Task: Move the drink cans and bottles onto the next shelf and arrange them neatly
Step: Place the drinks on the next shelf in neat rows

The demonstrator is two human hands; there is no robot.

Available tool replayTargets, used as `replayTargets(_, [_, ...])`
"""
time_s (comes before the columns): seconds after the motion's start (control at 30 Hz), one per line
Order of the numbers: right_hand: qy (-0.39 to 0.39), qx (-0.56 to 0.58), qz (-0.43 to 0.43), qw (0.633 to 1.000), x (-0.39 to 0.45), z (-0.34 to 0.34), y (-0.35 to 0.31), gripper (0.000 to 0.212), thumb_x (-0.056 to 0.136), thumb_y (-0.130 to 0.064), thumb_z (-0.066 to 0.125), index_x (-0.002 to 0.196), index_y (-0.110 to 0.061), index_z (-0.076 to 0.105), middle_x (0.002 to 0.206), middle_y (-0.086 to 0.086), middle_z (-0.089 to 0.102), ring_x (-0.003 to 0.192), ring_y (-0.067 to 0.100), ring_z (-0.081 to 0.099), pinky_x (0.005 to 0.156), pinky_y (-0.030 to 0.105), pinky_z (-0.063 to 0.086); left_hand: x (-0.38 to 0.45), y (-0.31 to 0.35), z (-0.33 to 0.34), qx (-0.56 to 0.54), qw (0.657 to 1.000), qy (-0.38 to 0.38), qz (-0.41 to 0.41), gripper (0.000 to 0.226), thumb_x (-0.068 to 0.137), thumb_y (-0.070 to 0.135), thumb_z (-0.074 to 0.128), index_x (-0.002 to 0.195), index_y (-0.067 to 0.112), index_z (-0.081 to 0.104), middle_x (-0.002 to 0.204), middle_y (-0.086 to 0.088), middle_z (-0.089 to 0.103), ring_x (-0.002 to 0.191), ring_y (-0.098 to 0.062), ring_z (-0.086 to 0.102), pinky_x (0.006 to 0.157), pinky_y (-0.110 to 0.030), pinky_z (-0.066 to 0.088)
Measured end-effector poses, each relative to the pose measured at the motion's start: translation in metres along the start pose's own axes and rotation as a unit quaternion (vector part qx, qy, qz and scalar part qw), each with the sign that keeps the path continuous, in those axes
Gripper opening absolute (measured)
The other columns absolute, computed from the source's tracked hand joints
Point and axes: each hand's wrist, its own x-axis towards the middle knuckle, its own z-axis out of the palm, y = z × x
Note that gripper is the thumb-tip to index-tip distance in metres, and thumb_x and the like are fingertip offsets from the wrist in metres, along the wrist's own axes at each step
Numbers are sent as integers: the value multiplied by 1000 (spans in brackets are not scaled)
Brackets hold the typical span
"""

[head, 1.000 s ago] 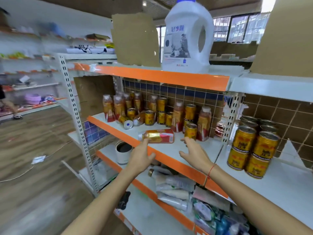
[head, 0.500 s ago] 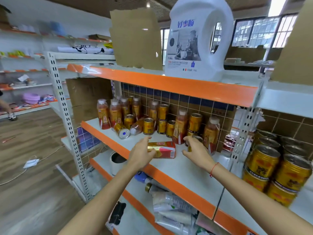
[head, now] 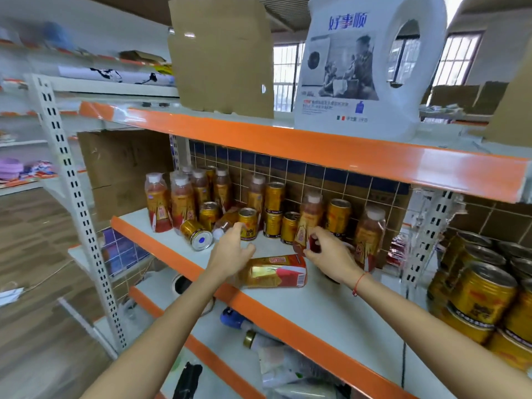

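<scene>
Head cam: both hands are up at the middle shelf (head: 288,298). The left hand (head: 233,249) rests on the neck end of a bottle lying on its side (head: 273,272) near the front edge, fingers loosely curled over it. The right hand (head: 328,254) has its fingers curled round the base of an upright bottle (head: 309,223). Behind them stand more bottles and gold cans (head: 275,210), and one can lies tipped over (head: 197,234). Stacked cans (head: 483,295) sit on the next shelf to the right.
</scene>
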Motion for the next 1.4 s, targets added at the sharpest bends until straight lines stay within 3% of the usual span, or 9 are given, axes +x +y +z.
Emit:
replayTargets(0.2, [18,7,40,999,26,26,-28,43,88,-22,62,128,-19,47,127,4,55,112,20,55,94,34,48,36,-37,-23,1,999,-24,34,47,86,23,61,128,12,45,120,-7,58,110,-26,55,88,-36,46])
replayTargets(0.47, [27,-4,88,996,41,57,-61,41,88,-19,60,127,-14,47,127,11,54,113,26,55,94,36,47,68,-74,-48,17,995,-74,57,58,86,29,61,137,12,40,137,-6,51,123,-24,50,98,-34,42])
replayTargets(0.67, [30,-14,100,994,47,54,-65,38,89,-22,60,124,-14,48,120,10,57,108,25,57,90,38,49,80,-81,-42,7,993,-95,63,60,85,30,63,137,13,40,134,-6,51,117,-23,52,94,-34,45])
replayTargets(0.93, [19,-34,118,992,47,46,-44,39,89,-22,60,125,-16,49,124,7,56,108,23,56,87,32,48,86,-73,-22,-30,992,-110,55,56,81,27,67,130,15,44,119,-7,58,107,-24,57,88,-36,48])
replayTargets(1.1, [32,-47,147,988,38,29,-23,38,88,-24,61,124,-16,50,126,7,56,110,23,56,89,33,49,96,-52,-13,-43,990,-99,87,52,83,19,67,131,11,47,128,-9,55,116,-26,54,90,-29,43])
replayTargets(1.2, [50,-63,165,983,36,17,-11,39,89,-19,61,126,-14,50,127,7,55,112,23,55,88,30,46,105,-46,-7,-35,990,-102,91,52,82,24,68,128,13,47,125,-10,55,111,-27,55,90,-37,47])
replayTargets(1.3, [38,-87,185,978,35,6,0,42,87,-18,63,127,-13,49,125,9,56,110,25,55,83,26,43,118,-51,-5,-3,988,-135,81,58,79,28,71,129,14,44,125,-10,54,112,-28,55,92,-39,47])
replayTargets(1.4, [-32,-134,214,967,32,-2,17,60,87,-19,60,141,-16,35,137,10,47,121,28,49,97,33,45,135,-66,-1,36,977,-192,84,80,74,31,76,140,19,33,143,-11,40,131,-29,39,107,-41,36])
